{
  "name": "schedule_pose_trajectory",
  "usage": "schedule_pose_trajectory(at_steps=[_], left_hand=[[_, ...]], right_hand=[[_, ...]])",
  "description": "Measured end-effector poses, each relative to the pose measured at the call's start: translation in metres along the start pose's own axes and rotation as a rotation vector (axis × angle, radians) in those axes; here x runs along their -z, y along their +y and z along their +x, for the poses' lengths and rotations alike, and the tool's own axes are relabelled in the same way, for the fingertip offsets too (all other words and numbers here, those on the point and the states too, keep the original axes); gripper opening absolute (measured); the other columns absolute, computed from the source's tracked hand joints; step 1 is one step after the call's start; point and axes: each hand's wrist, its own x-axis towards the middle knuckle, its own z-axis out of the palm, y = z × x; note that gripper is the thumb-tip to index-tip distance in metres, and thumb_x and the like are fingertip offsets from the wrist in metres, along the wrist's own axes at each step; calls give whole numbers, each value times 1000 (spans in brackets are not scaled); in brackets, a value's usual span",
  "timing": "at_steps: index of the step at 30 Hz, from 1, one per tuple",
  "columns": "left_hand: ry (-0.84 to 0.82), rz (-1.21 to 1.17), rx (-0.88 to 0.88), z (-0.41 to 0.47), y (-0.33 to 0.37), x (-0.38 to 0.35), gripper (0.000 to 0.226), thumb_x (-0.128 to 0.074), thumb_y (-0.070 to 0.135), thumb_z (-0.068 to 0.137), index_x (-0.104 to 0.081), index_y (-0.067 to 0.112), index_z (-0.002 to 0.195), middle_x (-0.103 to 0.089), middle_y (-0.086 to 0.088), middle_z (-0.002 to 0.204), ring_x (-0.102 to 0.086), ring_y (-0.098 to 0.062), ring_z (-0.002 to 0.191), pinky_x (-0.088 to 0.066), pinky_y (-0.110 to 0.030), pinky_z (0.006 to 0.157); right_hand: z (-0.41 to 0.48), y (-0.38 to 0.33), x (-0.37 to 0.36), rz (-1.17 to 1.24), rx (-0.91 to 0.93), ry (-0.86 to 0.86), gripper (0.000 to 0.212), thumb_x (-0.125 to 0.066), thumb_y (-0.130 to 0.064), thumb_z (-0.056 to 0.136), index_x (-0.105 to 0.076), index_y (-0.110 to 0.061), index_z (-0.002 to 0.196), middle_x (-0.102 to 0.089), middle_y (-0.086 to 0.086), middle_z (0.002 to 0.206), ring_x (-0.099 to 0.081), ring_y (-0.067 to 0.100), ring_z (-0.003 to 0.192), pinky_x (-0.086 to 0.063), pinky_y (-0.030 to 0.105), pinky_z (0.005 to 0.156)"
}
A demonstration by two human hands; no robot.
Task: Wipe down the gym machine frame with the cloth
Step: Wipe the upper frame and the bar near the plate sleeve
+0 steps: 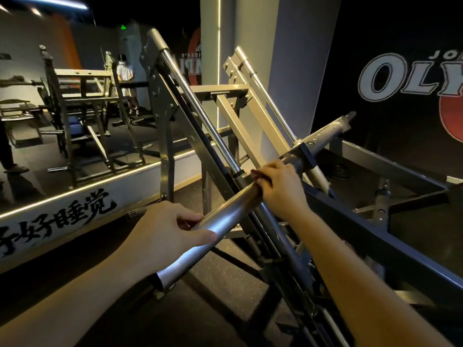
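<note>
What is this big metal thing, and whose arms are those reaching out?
The picture comes from a camera worn on a person's head, so the arms are theirs. The big thing is a gym machine made of slanted steel beams. The left hand grips a shiny bar that sticks out toward us. The right hand presses a dark cloth around the same bar, higher up, to wipe it. Most of the cloth is hidden under the fingers. Far behind, another person stands among more machines.
</note>
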Motion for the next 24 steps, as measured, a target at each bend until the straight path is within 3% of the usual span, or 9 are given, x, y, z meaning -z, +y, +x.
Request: schedule_pose_trajectory(at_steps=[3,4,6,9,12,16,18,20,24], left_hand=[[-4,0,9,2,-2,-2,31,-72,55,82,-74,34,105,-68,10,91,-58,-5,84,-43,-19,75],[-4,2,12,2,-2,-3,31,-73,55,83,-75,34,105,-68,10,92,-58,-6,84,-42,-19,74],[-4,-7,18,1,-1,-3,33,-73,55,82,-76,30,104,-69,5,92,-58,-8,85,-41,-18,72],[-2,-19,15,-1,2,-2,32,-74,52,83,-77,28,104,-71,1,93,-60,-9,86,-42,-17,72],[-8,-65,10,-2,2,0,25,-76,50,84,-73,36,104,-70,7,91,-61,-7,86,-47,-20,77],[-74,-133,7,-1,-6,5,16,-71,49,88,-74,37,99,-73,3,93,-62,-7,88,-50,-26,77],[-80,-185,26,-4,-12,10,5,-67,40,94,-70,42,98,-69,12,92,-60,-3,86,-43,-20,70],[-71,-303,79,-9,-21,16,14,-62,26,100,-71,35,106,-64,16,95,-58,-3,88,-37,-17,71],[-132,-396,76,-22,-42,27,20,-57,16,102,-74,24,107,-63,11,94,-55,-3,90,-33,-14,69]], right_hand=[[-49,-31,-1,129,268,-122,40,-59,-21,100,-57,-27,139,-44,-13,139,-34,5,131,-36,22,105],[-49,-30,1,135,301,-129,40,-60,-21,100,-58,-28,139,-45,-14,138,-35,4,129,-36,22,104],[-26,-13,3,69,244,-113,37,-59,-23,100,-59,-27,137,-49,-11,134,-40,8,128,-37,31,109],[19,20,11,-53,11,-25,30,-56,-27,102,-62,-23,131,-54,-2,130,-47,19,125,-43,47,111],[22,22,4,-81,-106,66,32,-56,-26,103,-62,-19,133,-53,3,134,-48,24,126,-46,49,109],[-32,-25,-14,86,5,57,37,-60,-22,100,-59,-22,137,-48,-2,140,-44,16,131,-42,43,114],[-70,-54,-19,147,78,55,40,-62,-20,98,-58,-25,137,-46,-9,138,-39,5,127,-42,34,111],[-105,-84,-18,188,161,53,40,-62,-20,97,-60,-28,136,-48,-14,135,-37,-2,124,-41,27,108],[-139,-114,0,369,265,-159,38,-62,-19,95,-64,-30,132,-53,-17,129,-47,5,126,-43,23,106]])
